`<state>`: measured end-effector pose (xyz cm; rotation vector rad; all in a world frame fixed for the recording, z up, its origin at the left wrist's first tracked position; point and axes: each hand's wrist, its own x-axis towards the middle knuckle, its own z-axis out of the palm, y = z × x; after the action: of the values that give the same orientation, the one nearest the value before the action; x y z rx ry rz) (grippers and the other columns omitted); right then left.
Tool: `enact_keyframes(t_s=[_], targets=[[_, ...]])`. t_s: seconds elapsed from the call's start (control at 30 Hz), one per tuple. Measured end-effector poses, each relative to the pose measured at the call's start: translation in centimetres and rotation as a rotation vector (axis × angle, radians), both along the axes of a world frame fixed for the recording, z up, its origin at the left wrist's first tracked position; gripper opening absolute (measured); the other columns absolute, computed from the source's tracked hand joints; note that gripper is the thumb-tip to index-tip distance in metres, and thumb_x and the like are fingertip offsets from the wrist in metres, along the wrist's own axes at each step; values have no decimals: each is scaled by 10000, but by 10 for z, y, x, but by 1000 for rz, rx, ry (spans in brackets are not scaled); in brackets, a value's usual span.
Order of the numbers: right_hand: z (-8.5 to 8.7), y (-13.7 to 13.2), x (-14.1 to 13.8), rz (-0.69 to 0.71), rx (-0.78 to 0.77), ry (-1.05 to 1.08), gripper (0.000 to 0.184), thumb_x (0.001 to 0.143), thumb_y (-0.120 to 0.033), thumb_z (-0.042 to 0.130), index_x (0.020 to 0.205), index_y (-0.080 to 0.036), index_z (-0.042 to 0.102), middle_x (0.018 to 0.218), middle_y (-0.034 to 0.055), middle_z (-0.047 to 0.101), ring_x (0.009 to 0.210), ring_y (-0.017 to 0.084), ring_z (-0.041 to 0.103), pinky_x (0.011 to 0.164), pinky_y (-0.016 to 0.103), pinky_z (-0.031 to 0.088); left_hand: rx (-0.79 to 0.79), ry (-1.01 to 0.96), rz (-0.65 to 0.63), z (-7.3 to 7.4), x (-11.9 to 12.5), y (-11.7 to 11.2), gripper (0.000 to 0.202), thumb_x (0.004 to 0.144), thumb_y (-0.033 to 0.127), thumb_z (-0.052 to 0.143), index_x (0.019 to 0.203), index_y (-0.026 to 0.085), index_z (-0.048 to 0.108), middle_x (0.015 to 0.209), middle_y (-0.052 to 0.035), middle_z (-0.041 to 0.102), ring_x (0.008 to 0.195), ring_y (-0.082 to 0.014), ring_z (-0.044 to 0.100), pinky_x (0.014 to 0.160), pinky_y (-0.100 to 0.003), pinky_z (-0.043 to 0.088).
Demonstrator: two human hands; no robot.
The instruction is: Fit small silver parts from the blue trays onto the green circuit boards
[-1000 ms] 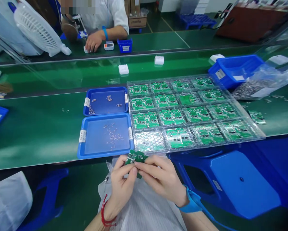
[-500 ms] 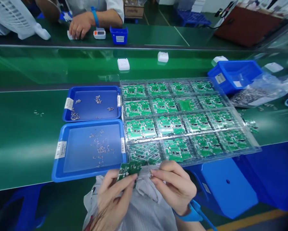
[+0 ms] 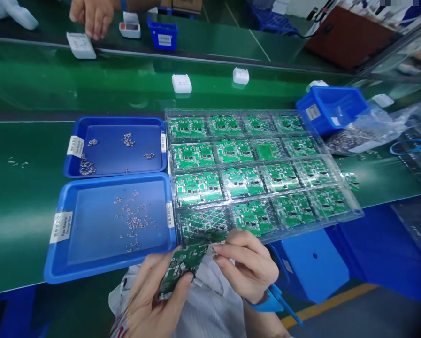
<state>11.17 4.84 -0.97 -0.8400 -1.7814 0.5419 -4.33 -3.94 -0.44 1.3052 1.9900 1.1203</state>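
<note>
L hand (image 3: 154, 291) grips board (image 3: 179, 266); R hand (image 3: 248, 264) pinches metal bit (image 3: 215, 254) beside board; loose pinch cd drop bit below board

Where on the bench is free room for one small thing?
Left of the nearer blue tray, the green bench is bare, in front of loose metal parts; that tray's left side is bare too. Crowded: right, with board tray, blue bin and bag.
</note>
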Motion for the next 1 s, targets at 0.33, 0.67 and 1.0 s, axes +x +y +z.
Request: enact_keyframes(t_s=[0.33,0.67,1.0], targets=[[-4,-3,-7,-19,-6,14,224,951,-311,498,781,-180,563,672,2,555,591,116,544,490,270,413,192,-206,-20,-12,3,5,307,847,204,682,1134,296,627,1079,9,718,970,-161,719,815,-229,621],[-12,-16,-12,-43,-166,336,160,982,-366,533,929,-228,596,771,6,473,655,137,489,540,297,440,119,-567,86,16,44,12,220,948,452,574,902,274,452,923,14,788,844,-144,760,738,-194,620],[-17,-29,-35,-230,-142,202,204,992,-384,501,900,-261,635,786,16,437,721,170,474,814,432,481,167,-167,-280,-8,11,7,278,948,250,553,1202,351,600,1064,43,769,863,-155,760,651,-163,630]])
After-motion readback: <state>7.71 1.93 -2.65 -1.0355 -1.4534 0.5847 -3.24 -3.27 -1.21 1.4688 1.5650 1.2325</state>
